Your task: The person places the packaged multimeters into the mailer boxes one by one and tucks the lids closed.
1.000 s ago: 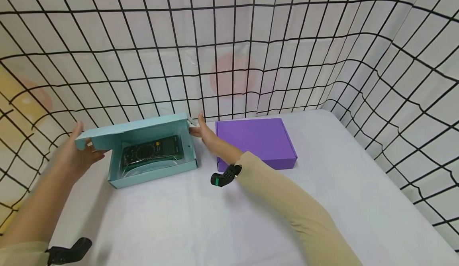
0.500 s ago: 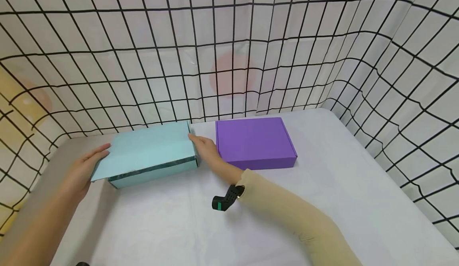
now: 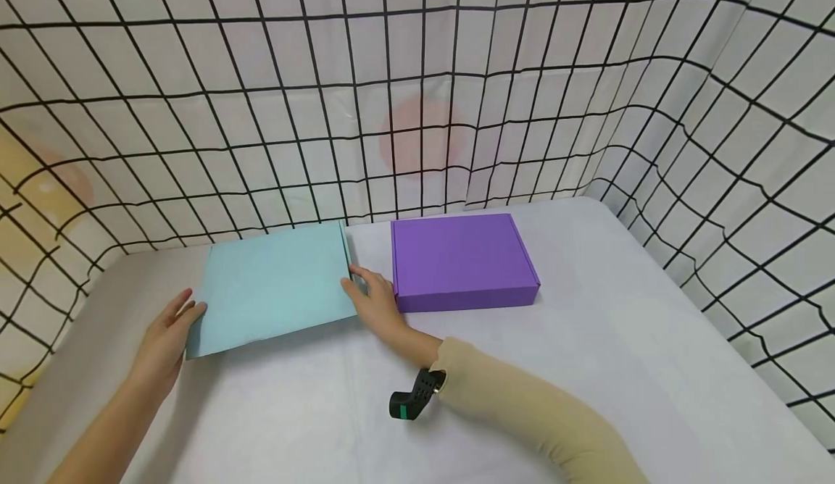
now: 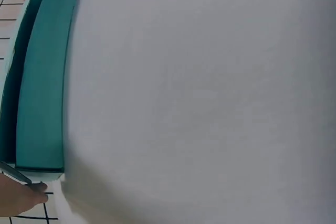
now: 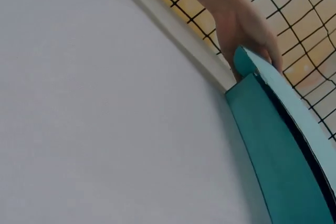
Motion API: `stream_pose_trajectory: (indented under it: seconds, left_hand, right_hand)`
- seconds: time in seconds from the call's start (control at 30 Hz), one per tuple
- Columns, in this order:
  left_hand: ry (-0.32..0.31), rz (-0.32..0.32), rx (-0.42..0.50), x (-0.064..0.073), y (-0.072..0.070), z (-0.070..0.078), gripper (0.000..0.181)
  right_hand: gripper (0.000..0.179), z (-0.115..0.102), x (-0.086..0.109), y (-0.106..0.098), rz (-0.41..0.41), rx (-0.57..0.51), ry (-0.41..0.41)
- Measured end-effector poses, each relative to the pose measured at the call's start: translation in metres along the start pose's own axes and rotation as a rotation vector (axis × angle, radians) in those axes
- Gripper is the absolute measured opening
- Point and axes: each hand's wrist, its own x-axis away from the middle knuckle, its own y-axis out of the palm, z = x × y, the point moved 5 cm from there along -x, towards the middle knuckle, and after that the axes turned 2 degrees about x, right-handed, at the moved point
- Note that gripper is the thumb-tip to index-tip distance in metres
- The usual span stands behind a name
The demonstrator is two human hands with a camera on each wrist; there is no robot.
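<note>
Well, light-blue lid (image 3: 277, 281) hides inside of box (image 4: 43, 87); left fingers (image 3: 175, 305) partly concealed.

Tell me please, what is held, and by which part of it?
The light-blue lid: left hand holds its left edge; right hand touches its right edge.

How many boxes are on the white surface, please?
2: the light-blue box on the left, and the purple box beside it, on the right. No others are visible.

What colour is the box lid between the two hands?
The box lid is plain pale blue, clearest in the head view.
</note>
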Motion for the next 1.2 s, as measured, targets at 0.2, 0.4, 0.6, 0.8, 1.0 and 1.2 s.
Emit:
stream_pose_trajectory:
  seconds: [0.2, 0.4, 0.6, 0.8, 1.0, 1.2]
  left_hand:
    - [-0.008, -0.02, -0.087, 0.002, 0.001, -0.01, 0.081]
    - [-0.002, 0.023, -0.12, 0.006, 0.0, -0.015, 0.085]
    - [-0.016, 0.021, -0.274, 0.013, 0.0, -0.02, 0.088]
    - [0.03, -0.007, -0.575, 0.02, 0.0, -0.015, 0.085]
    - [0.046, -0.005, -0.69, 0.023, -0.008, -0.012, 0.086]
    - [0.093, 0.005, -0.77, 0.025, -0.012, -0.009, 0.086]
  right_hand:
    - [0.044, 0.007, 0.005, 0.006, -0.009, -0.035, -0.005]
    - [0.045, 0.009, 0.01, 0.007, 0.023, -0.09, 0.009]
    - [0.049, 0.011, 0.023, 0.008, 0.062, -0.176, -0.036]
    - [0.054, 0.008, 0.027, 0.005, -0.039, -0.111, -0.046]
    - [0.053, 0.01, 0.025, -0.003, -0.173, -0.008, 0.002]
    - [0.048, 0.011, 0.024, -0.009, -0.224, 0.049, 0.029]
